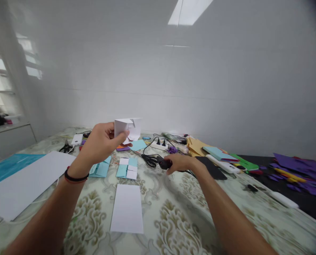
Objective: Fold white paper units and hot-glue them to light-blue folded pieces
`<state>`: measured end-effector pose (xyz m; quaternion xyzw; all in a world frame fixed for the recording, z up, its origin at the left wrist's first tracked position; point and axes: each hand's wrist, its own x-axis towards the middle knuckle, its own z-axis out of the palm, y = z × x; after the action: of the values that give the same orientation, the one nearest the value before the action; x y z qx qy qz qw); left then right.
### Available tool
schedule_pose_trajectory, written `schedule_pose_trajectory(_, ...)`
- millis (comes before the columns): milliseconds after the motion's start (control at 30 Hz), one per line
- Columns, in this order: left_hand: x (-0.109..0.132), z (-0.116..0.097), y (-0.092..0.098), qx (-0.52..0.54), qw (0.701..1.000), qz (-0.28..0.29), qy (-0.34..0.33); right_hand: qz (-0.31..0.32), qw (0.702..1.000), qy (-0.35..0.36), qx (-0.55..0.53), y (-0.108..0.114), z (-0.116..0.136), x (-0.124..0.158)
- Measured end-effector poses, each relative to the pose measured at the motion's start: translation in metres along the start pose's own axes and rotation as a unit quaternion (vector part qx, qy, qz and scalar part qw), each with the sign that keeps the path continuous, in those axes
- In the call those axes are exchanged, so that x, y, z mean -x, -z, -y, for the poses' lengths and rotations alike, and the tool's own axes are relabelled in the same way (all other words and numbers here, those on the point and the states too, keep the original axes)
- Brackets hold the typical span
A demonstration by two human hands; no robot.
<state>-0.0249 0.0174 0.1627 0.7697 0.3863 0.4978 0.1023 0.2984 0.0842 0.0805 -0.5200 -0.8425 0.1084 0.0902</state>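
Observation:
My left hand point(104, 138) is raised above the table, its thumb and fingers closed on a folded white paper card point(135, 129) with cut tabs at its fold. My right hand point(177, 163) reaches low over the table, fingers curled around a black tool point(164, 163) that seems to have a cord; its exact kind is partly hidden. Black-handled scissors point(149, 161) lie just left of it. Below the left hand are a folded light-blue and white paper piece point(127, 168) and a light-blue folded piece point(101, 168). Nearer me lies a plain white card point(127, 209).
A large white sheet point(33, 184) overlaps a blue sheet point(7, 166) at left. A white power strip point(159, 145) with black plugs stands behind. Yellow paper point(199, 146), a light-blue stack point(218, 154) and purple paper scraps point(296, 173) lie right. A wall closes the back.

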Motion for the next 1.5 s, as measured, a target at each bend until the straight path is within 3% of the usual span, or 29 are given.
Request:
schedule_pose_trajectory(100, 0.002, 0.004, -0.001, 0.016, 1.0, 0.007, -0.01, -0.001, 0.995, 0.098, -0.02, -0.019, 0.001, -0.003)
schedule_pose_trajectory(200, 0.005, 0.005, -0.001, 0.019, 0.999, 0.002, -0.025, -0.022, 0.988, 0.15, -0.037, -0.026, 0.006, -0.007)
schedule_pose_trajectory(367, 0.007, -0.009, -0.003, 0.054, 0.998, 0.002, -0.028, -0.157, 0.974, 0.145, -0.068, 0.012, 0.034, -0.001)
schedule_pose_trajectory(467, 0.01, -0.019, -0.006, 0.093, 0.995, 0.009, -0.03, -0.262, 0.937, 0.161, -0.164, 0.042, 0.071, 0.018)
schedule_pose_trajectory(567, 0.015, -0.023, -0.009, 0.104, 0.994, 0.009, -0.027, -0.27, 0.899, 0.252, -0.233, 0.055, 0.107, 0.038)
schedule_pose_trajectory(667, 0.019, -0.022, -0.007, 0.093, 0.995, 0.005, -0.026, -0.282, 0.889, 0.286, -0.218, 0.053, 0.127, 0.05)
schedule_pose_trajectory(833, 0.022, -0.024, -0.003, 0.063, 0.997, 0.002, -0.044, -0.345, 0.868, 0.318, -0.161, 0.044, 0.132, 0.051)
schedule_pose_trajectory(1100, 0.024, -0.03, -0.002, 0.048, 0.997, 0.012, -0.065, -0.393, 0.832, 0.347, -0.183, 0.04, 0.134, 0.045)
schedule_pose_trajectory(1500, 0.019, -0.03, -0.001, 0.058, 0.987, 0.122, -0.084, -0.372, 0.851, 0.309, -0.202, 0.043, 0.133, 0.05)
